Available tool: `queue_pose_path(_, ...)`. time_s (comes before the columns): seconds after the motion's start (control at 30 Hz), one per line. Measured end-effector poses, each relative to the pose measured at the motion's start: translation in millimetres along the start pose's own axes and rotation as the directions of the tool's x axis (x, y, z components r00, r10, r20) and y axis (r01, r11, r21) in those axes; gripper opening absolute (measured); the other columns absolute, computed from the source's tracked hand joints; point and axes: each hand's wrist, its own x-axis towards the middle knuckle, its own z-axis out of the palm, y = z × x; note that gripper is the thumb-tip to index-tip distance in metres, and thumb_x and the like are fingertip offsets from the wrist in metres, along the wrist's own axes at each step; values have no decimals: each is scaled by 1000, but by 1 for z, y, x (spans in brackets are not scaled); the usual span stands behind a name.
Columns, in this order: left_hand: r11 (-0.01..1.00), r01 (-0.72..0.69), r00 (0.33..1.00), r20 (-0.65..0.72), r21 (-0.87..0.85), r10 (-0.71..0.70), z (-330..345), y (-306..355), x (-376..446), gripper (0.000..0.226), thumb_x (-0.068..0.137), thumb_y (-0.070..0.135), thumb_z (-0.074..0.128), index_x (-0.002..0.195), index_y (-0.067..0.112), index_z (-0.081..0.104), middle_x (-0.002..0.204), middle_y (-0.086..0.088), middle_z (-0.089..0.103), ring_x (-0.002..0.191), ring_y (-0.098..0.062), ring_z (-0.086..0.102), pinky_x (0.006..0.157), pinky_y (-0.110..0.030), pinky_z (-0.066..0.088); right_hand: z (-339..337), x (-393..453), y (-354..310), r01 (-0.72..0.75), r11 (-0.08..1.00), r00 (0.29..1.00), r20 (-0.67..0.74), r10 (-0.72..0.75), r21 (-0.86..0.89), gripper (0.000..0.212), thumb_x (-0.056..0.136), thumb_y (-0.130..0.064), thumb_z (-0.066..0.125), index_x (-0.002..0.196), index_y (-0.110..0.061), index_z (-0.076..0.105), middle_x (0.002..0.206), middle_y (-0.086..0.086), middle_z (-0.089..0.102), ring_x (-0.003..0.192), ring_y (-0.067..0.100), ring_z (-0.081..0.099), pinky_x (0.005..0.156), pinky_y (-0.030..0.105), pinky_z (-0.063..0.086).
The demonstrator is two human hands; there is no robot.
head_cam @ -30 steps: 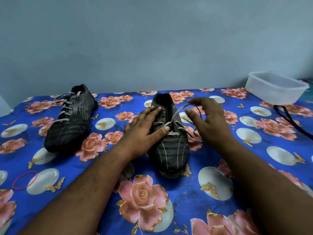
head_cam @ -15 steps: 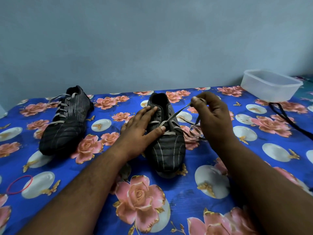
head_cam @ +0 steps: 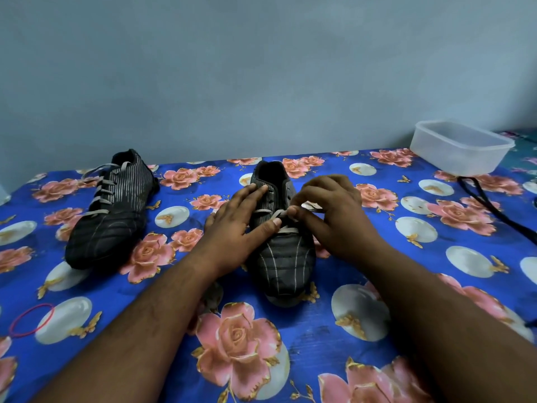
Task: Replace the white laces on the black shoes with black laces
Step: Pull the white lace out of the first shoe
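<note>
Two black striped shoes lie on a blue floral cloth. The near shoe points toward me, with its white lace left only in the lower eyelets. My left hand rests flat on that shoe's left side, thumb on the lacing. My right hand pinches the white lace at the shoe's middle. The other shoe lies to the left, fully laced in white. A black lace trails across the cloth at the right.
A clear plastic container stands at the back right corner. A red rubber band lies near the left front. A plain wall rises right behind the table.
My right hand, which had pulled the lace up and out to the right, has come back down to the shoe's lacing. My left hand stays on the shoe.
</note>
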Motion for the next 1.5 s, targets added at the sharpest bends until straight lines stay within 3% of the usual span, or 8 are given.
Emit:
queue_pose_path(0.3, 1000, 6, 1000, -10, -12, -6, -1, 2, -2, 88, 72, 84, 30, 154, 53, 23, 164, 23, 15, 150, -3, 17, 120, -47, 12, -13, 4, 6, -105, 970, 943, -289, 167, 217, 17, 97, -36, 56, 94, -21, 63, 96, -8, 61, 97, 0, 50, 93, 39, 41)
queue_pose_path(0.43, 1000, 6, 1000, 1, -3, -6, -1, 2, -1, 89, 71, 85, 28, 154, 53, 22, 165, 23, 13, 150, -2, 15, 120, -46, 11, -8, 1, 6, -126, 990, 976, -169, 135, 62, 33, 91, -55, 56, 109, -30, 69, 111, -13, 64, 112, 14, 50, 99, 33, 35)
queue_pose_path(0.67, 1000, 5, 1000, -2, 1, -5, 0, 1, 0, 88, 73, 85, 28, 154, 52, 23, 165, 22, 14, 151, -4, 15, 122, -50, 13, 0, -1, 1, -66, 998, 996, 57, 66, -12, 34, 86, -63, 54, 87, -33, 70, 85, -20, 63, 99, 13, 49, 92, 42, 39)
queue_pose_path(0.93, 999, -5, 1000, -16, 32, 5, -2, 3, -1, 90, 71, 85, 28, 154, 50, 26, 164, 22, 18, 150, -4, 17, 121, -47, 13, -29, 8, -11, -208, 771, 946, -76, 314, 601, 18, 101, -25, 55, 88, -15, 60, 81, -3, 59, 77, 3, 53, 73, 16, 43)
queue_pose_path(1.03, 1000, -7, 999, -39, 29, 8, -2, 4, -2, 91, 71, 85, 28, 154, 48, 29, 164, 19, 21, 150, -5, 18, 122, -46, 14, -32, 10, -1, -263, 786, 908, -131, 397, 559, 26, 95, -32, 57, 87, -7, 59, 79, 11, 59, 75, 12, 51, 70, 27, 43)
queue_pose_path(1.2, 998, -59, 981, -183, 35, 65, -1, 0, 3, 79, 76, 83, 44, 141, 38, 54, 151, 14, 48, 140, -12, 41, 116, -53, 31, -33, 9, 15, -351, 843, 853, -231, 467, 409, 18, 93, -21, 68, 77, -17, 60, 67, -10, 58, 62, 4, 49, 62, 22, 41)
queue_pose_path(1.37, 991, -129, 946, -295, 38, 134, 0, 6, 4, 51, 79, 72, 55, 108, 35, 73, 125, 14, 66, 119, -14, 57, 104, -49, 42, -24, 6, 25, -533, 846, 840, -100, 533, 30, 20, 85, -27, 66, 102, -37, 63, 104, -14, 61, 108, 14, 44, 88, 38, 31)
queue_pose_path(1.5, 985, -168, 925, -339, 36, 170, 1, 10, 3, 39, 82, 64, 59, 94, 32, 76, 102, 13, 69, 100, -15, 63, 90, -44, 48, -11, 3, 18, -336, 939, 942, 17, 336, 72, 28, 91, -39, 63, 119, -39, 63, 125, -9, 59, 124, 21, 45, 106, 41, 34)
